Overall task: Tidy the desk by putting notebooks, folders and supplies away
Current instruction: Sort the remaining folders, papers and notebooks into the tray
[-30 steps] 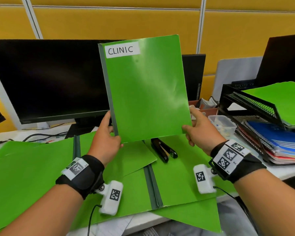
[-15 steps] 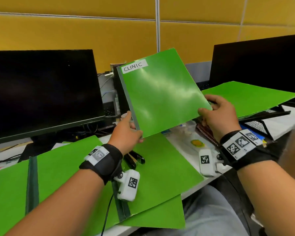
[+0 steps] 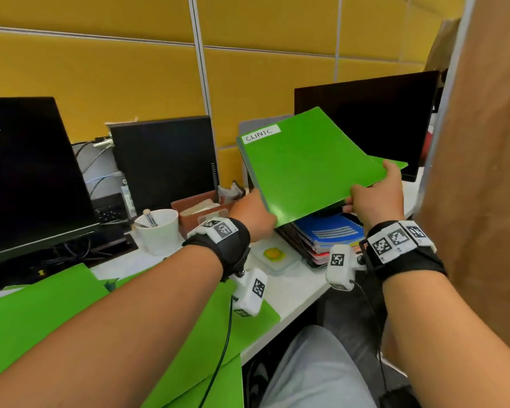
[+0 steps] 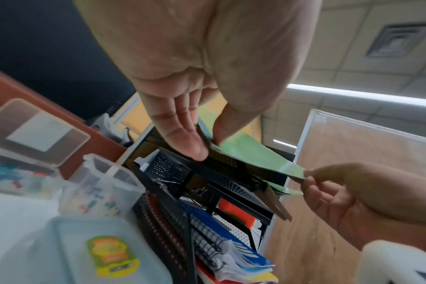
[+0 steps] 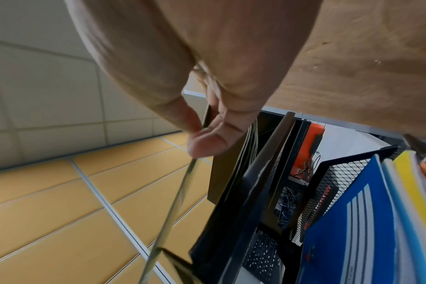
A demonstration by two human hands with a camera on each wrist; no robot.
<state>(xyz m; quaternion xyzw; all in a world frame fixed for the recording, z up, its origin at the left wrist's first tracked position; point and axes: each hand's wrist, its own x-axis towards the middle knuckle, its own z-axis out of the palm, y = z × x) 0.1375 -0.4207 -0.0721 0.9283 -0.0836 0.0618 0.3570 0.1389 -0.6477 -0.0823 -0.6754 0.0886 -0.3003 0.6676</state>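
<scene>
I hold a green folder [image 3: 306,166] labelled CLINIC, tilted low over the black mesh tray stack [image 4: 234,194] at the desk's right end. My left hand [image 3: 255,214] pinches its near left edge, thumb on top and fingers [image 4: 182,138] beneath. My right hand [image 3: 376,198] pinches the near right corner [image 5: 207,138]. Another green folder [image 3: 396,164] lies on the top tier, mostly hidden under mine. A blue spiral notebook [image 3: 327,231] tops a pile in the lower tier. More green folders [image 3: 42,313] lie spread on the desk at the left.
A white mug [image 3: 159,231], a brown box [image 3: 200,207] and a clear plastic container [image 3: 274,254] stand left of the tray. Black monitors [image 3: 27,178] [image 3: 365,119] and a PC tower [image 3: 165,163] line the back. A brown partition [image 3: 483,172] closes the right side.
Both hands have carried the CLINIC folder rightward and tipped it from upright to nearly flat over the tray stack. The view has turned right with it.
</scene>
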